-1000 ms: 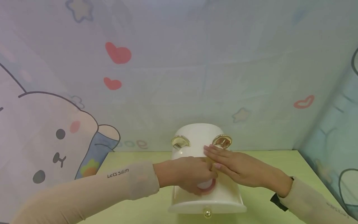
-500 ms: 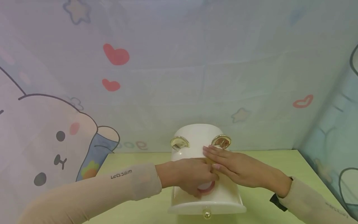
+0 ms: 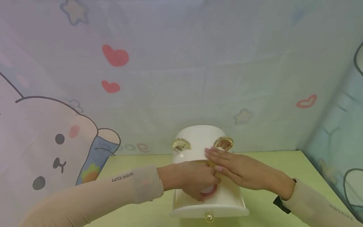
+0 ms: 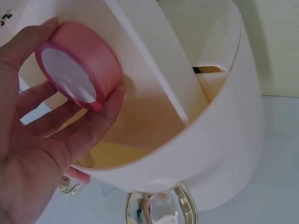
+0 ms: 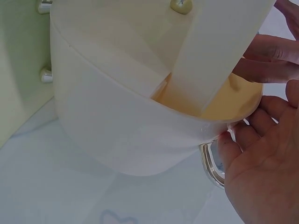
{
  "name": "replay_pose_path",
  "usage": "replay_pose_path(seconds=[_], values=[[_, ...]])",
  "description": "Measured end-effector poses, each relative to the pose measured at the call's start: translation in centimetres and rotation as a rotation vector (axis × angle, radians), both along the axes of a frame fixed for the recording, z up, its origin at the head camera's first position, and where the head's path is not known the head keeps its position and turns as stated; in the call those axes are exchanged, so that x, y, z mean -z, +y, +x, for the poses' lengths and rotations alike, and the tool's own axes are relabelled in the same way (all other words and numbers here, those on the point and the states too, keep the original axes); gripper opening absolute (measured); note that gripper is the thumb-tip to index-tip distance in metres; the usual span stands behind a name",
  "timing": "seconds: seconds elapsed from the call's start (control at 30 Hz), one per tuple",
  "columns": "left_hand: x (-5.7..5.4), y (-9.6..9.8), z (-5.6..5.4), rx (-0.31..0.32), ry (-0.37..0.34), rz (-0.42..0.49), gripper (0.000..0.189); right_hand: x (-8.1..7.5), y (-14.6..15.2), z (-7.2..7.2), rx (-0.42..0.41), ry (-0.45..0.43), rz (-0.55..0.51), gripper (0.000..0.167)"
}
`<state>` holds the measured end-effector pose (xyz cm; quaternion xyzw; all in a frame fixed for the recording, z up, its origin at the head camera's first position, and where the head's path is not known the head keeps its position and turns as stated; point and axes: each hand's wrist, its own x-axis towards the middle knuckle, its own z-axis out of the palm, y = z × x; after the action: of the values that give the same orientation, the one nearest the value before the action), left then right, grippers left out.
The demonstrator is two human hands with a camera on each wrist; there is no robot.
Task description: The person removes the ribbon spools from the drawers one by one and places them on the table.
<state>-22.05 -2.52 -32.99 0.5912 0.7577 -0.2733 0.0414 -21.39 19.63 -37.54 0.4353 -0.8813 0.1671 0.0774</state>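
In the left wrist view, my left hand (image 3: 195,180) grips a roll of pink ribbon (image 4: 98,56) between thumb and fingers, its pale round side showing. The roll is over the opening of a white container (image 3: 198,135) with gold ear-shaped rings. From the head view, only the roll's lower edge shows below my hand. My right hand (image 3: 241,168) rests against the container near its right gold ring (image 3: 224,143), fingers extended and touching the rim in the right wrist view. A white lid-like panel (image 4: 149,51) stands tilted out of the opening.
The container stands on a light green table (image 3: 272,167). Its rounded front ledge (image 3: 229,210) carries a gold knob (image 3: 209,217). Behind the table hangs a pale cloth backdrop (image 3: 175,78) printed with hearts, stars and a cartoon animal.
The head view shifts slightly. Both hands, the ribbon roll and the container otherwise stay where they were.
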Motion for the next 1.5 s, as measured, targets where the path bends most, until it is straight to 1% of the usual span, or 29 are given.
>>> replay_pose_path(seconds=[0.13, 0.27, 0.43, 0.63, 0.73, 0.87, 1.03, 1.2, 1.37, 1.5], values=[[-0.2, -0.2, 0.1, 0.032, 0.032, -0.001, 0.041, 0.0, 0.0, 0.0, 0.004, -0.006, -0.005, 0.052], [-0.5, -0.2, 0.1, 0.025, 0.025, -0.013, 0.042, 0.0, 0.0, -0.1, 0.012, -0.021, -0.004, 0.052], [-1.0, -0.3, 0.1, -0.011, -0.009, -0.015, 0.048, 0.1, 0.1, -0.1, 0.023, -0.032, -0.007, 0.052], [-2.0, -1.1, 0.4, -0.078, -0.066, 0.015, 0.053, 0.3, 0.1, -0.1, 0.020, -0.023, -0.010, 0.052], [-2.5, -1.7, 0.5, -0.086, -0.085, 0.037, 0.055, 0.4, 0.1, -0.2, 0.015, -0.019, -0.010, 0.052], [-3.1, -2.5, 0.7, -0.095, -0.115, 0.075, 0.054, 0.3, 0.2, -0.3, 0.014, -0.034, -0.008, 0.052], [-3.9, -3.2, 1.2, -0.126, -0.154, 0.105, 0.052, 0.3, 0.3, -0.2, 0.012, -0.046, -0.010, 0.052], [-4.7, -4.0, 1.8, -0.149, -0.189, 0.152, 0.049, 0.3, 0.2, -0.2, 0.007, -0.028, -0.013, 0.053], [-5.5, -5.2, 2.1, -0.199, -0.234, 0.203, 0.051, 0.4, 0.2, -0.2, 0.008, -0.031, -0.009, 0.053], [-6.3, -6.6, 2.3, -0.245, -0.278, 0.268, 0.051, 0.3, 0.1, -0.1, 0.013, -0.044, -0.007, 0.053]])
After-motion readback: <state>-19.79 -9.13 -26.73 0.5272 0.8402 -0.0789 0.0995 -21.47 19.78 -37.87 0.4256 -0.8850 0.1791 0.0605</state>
